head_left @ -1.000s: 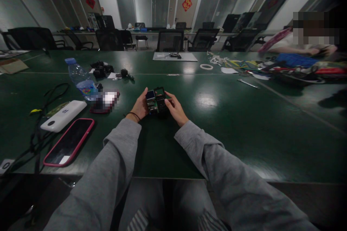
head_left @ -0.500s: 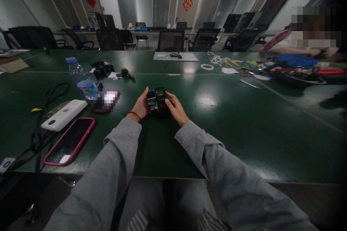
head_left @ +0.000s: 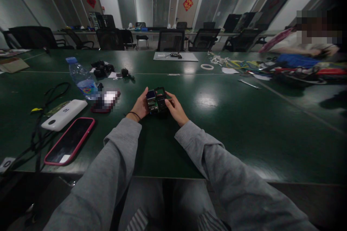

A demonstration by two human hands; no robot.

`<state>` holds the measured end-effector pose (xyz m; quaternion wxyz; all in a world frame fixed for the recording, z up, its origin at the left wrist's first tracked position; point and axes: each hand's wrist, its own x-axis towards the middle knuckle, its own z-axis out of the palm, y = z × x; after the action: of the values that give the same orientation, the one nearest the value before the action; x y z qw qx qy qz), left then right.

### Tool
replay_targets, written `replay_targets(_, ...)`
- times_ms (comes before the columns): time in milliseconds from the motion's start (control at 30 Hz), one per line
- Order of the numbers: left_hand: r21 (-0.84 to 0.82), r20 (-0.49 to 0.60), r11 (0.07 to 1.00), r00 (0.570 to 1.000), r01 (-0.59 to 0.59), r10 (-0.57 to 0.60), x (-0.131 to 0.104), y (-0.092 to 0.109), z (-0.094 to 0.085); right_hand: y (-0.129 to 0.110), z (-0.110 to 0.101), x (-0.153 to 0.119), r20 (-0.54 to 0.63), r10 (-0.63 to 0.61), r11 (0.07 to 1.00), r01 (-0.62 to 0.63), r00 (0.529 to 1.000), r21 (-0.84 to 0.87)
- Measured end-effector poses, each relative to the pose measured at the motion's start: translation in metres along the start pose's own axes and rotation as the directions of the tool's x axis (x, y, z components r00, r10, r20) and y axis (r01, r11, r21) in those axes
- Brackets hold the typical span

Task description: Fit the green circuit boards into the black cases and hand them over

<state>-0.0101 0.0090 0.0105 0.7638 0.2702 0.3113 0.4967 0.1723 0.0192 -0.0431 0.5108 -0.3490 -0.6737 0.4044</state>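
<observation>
My left hand (head_left: 140, 106) grips the left side of a small circuit board (head_left: 152, 105) that has a dark screen at its top. On the board's right side is a black frame-like cover (head_left: 161, 100), held between the thumb and fingers of my right hand (head_left: 175, 107). Board and cover are side by side, touching or nearly so, above the green table (head_left: 230, 126). My fingers hide the outer edges of both parts.
To the left are a pink-edged phone (head_left: 69, 140), a white device (head_left: 65, 115), a black strap, a water bottle (head_left: 82, 79) and another phone (head_left: 105, 101). Further back stand a white tray (head_left: 187, 57) and a tape roll (head_left: 207, 67). A person sits behind cables at the right.
</observation>
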Motion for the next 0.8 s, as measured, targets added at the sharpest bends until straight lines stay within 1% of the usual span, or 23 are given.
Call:
replay_targets(267, -0.001, 0.030, 1.000, 1.000, -0.004, 0.004, 0.0002, 0.0005, 0.0000, -0.0047, 0.0019, 0.0003, -0.018, -0.005, 1.000, 0.005, 1.000, 0.005)
replay_targets(367, 0.002, 0.024, 1.000, 1.000, -0.004, 0.004, 0.0004, 0.0004, 0.0000, -0.0036, 0.0027, 0.0005, -0.028, -0.004, 1.000, 0.004, 1.000, 0.005)
replay_targets(433, 0.006, 0.028, 1.000, 1.000, -0.001, 0.001, 0.0005, 0.0001, 0.0005, -0.0026, 0.0025, 0.0005, -0.059, -0.007, 1.000, 0.006, 0.998, -0.017)
replay_targets(533, 0.012, 0.059, 1.000, 0.998, 0.010, -0.011, 0.0002, -0.0003, 0.0017, -0.0030, 0.0014, 0.0003, -0.138, -0.047, 0.996, 0.036, 0.989, -0.083)
replay_targets(600, 0.014, 0.081, 1.000, 0.997, 0.012, -0.013, -0.0005, -0.0006, 0.0031, -0.0050, 0.0010, -0.0003, -0.165, -0.067, 0.992, 0.048, 0.984, -0.118)
replay_targets(667, 0.015, 0.093, 1.000, 0.996, 0.012, -0.013, -0.0018, -0.0008, 0.0049, -0.0079, 0.0017, -0.0013, -0.158, -0.052, 0.990, 0.030, 0.986, -0.137)
replay_targets(733, 0.020, 0.095, 1.000, 0.995, 0.017, -0.019, -0.0031, -0.0010, 0.0069, -0.0099, 0.0036, -0.0023, -0.125, -0.039, 0.987, 0.019, 0.991, -0.157)
replay_targets(800, 0.028, 0.086, 0.999, 0.996, 0.024, -0.026, -0.0040, -0.0011, 0.0083, -0.0097, 0.0056, -0.0029, -0.097, -0.058, 0.980, 0.038, 0.994, -0.198)
